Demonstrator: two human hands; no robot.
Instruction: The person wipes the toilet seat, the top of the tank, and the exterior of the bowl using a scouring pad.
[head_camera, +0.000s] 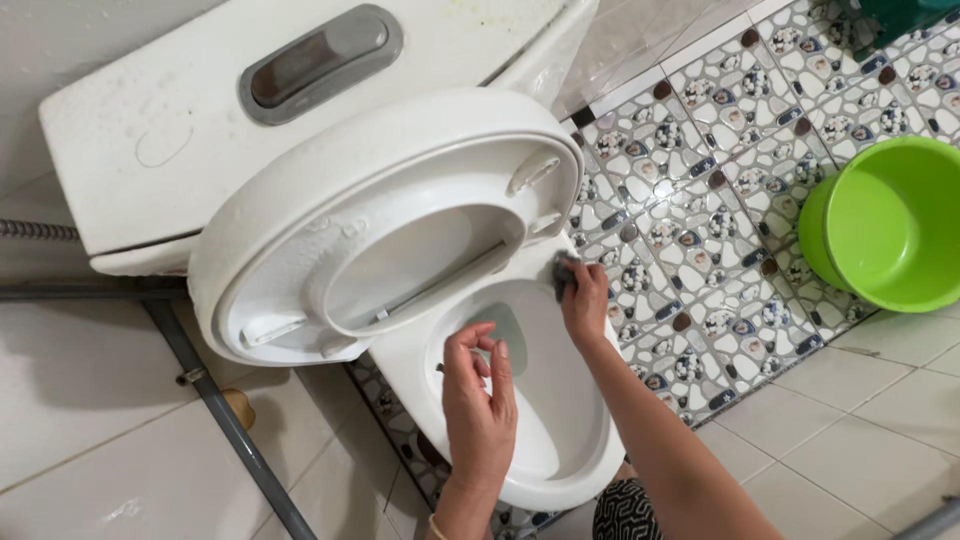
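A white toilet bowl (585, 470) sits below me with its seat and lid (300, 210) raised against the tank (150, 130). My right hand (586, 305) presses a small dark grey scrubbing pad (562, 272) on the bowl's far rim near the hinge. My left hand (478, 395) hovers over the near rim with its fingertips pinched together on something small; what it is cannot be told.
A bright green plastic bucket (890, 225) stands on the floor at the right. Patterned pebble tiles (700, 200) run past the bowl. A grey metal pipe (215, 400) crosses the wall tiles at the left, and a flush button plate (320, 62) tops the tank.
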